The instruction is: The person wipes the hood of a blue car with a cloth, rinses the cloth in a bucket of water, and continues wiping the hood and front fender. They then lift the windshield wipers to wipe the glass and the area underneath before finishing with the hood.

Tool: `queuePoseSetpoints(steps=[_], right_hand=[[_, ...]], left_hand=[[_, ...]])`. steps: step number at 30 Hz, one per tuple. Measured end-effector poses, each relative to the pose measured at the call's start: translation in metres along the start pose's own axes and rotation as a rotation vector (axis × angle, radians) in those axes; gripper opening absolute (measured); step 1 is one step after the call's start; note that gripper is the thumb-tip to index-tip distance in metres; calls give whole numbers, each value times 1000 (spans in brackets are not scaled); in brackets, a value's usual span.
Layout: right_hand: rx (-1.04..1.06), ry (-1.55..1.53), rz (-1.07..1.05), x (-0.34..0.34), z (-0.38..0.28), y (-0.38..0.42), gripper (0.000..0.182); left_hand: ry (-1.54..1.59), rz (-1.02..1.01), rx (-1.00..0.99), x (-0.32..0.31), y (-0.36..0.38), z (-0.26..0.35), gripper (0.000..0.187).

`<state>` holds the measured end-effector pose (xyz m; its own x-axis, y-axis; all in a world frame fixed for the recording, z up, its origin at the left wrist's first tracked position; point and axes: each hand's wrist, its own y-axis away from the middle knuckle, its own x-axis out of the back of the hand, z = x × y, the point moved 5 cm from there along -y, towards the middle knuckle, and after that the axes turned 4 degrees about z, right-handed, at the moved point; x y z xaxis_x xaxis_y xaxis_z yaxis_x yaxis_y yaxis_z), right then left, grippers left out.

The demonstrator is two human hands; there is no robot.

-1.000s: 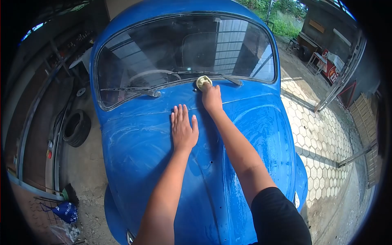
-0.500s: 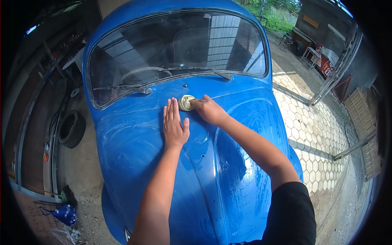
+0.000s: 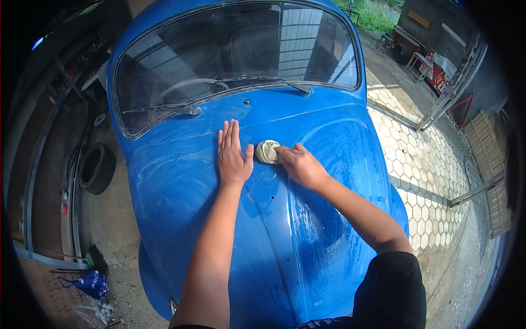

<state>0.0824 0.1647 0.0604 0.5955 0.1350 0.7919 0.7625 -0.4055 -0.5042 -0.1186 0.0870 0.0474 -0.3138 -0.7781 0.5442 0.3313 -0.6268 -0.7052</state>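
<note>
A blue car hood [image 3: 181, 203] with pale, swirling streaks fills the middle of the head view. My left hand [image 3: 233, 159] lies flat on it, fingers extended toward the windshield and thumb apart, holding nothing. Just to its right, my right hand [image 3: 302, 166] grips a round, pale yellowish pad of cloth [image 3: 268, 152] and presses it against the hood. The fingers meet the pad at its right side. A small dark hole in the hood shows below the pad.
Beyond the hood are the windshield [image 3: 241, 52] and its wipers [image 3: 186, 109]. A tire [image 3: 97, 169] stands on the floor at left, above a blue bag [image 3: 93, 284]. Paving [image 3: 416, 181], a metal post and a bamboo panel [image 3: 485, 159] are at right.
My right hand and the pad have moved right and slightly nearer to me across the hood. My left hand stays flat in about the same place. The view has shifted slightly.
</note>
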Motion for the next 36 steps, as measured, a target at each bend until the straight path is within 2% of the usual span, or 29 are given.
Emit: queuePoseSetpoints(steps=[1, 2, 4, 6, 7, 9, 11, 13, 14, 15, 17, 20, 21, 22, 25, 26, 29, 32, 35, 36], right_hand=[[-103, 55, -21, 4, 11, 4, 33], [-136, 115, 86, 4, 31, 4, 32], [-282, 165, 219, 5, 63, -13, 49], [-370, 161, 158, -3, 71, -49, 57], [-347, 189, 150, -16, 74, -64, 59], [-246, 161, 305, -28, 43, -75, 47], [-172, -50, 280, -43, 15, -67, 39], [-118, -189, 141, -49, -22, -41, 30], [-53, -191, 85, -54, -40, -22, 33], [-5, -168, 69, -45, -64, -2, 44], [-101, -184, -31, -39, -83, 32, 54], [-147, -74, -23, -40, -76, 44, 59], [-148, 14, 94, -39, -70, 36, 58], [-148, 105, 212, -40, -58, 18, 58], [-284, 73, 206, -71, -13, -45, 54], [-295, 118, 303, -77, -4, -63, 48], [-313, 117, 233, -88, 6, -86, 43], [-261, -10, 261, -66, -17, -53, 36], [-148, -34, 247, -36, -53, 6, 36], [-176, -44, 231, -30, -59, 28, 39]], left_hand=[[-6, -10, 18, 0, 3, -1, 90], [-11, 1, 16, -1, 2, -2, 89], [-23, 4, 31, 0, 1, -4, 89], [-20, -8, 34, 0, 2, -2, 86], [-22, -4, 29, 0, 2, -2, 86], [-24, 7, 26, -1, 2, -3, 85], [-17, 2, 34, -1, 4, -4, 84], [-8, -1, 41, -1, 2, -4, 84], [-14, 15, 21, 0, 0, -3, 84], [-19, 23, 3, 1, 0, -2, 84], [-19, 24, 5, 1, 3, -2, 84], [0, 27, 12, -3, 2, -4, 85], [1, 24, 25, -2, 3, -5, 84], [3, 24, 36, -2, 3, -4, 84], [4, 24, 52, -3, 3, -5, 79], [-2, 30, 53, -4, 1, -7, 78], [-2, 31, 59, -6, 3, -7, 74], [-7, 20, 70, -10, 3, -12, 66], [-26, -7, 82, -10, 3, -11, 66], [-11, 12, 78, -9, 3, -10, 66]])
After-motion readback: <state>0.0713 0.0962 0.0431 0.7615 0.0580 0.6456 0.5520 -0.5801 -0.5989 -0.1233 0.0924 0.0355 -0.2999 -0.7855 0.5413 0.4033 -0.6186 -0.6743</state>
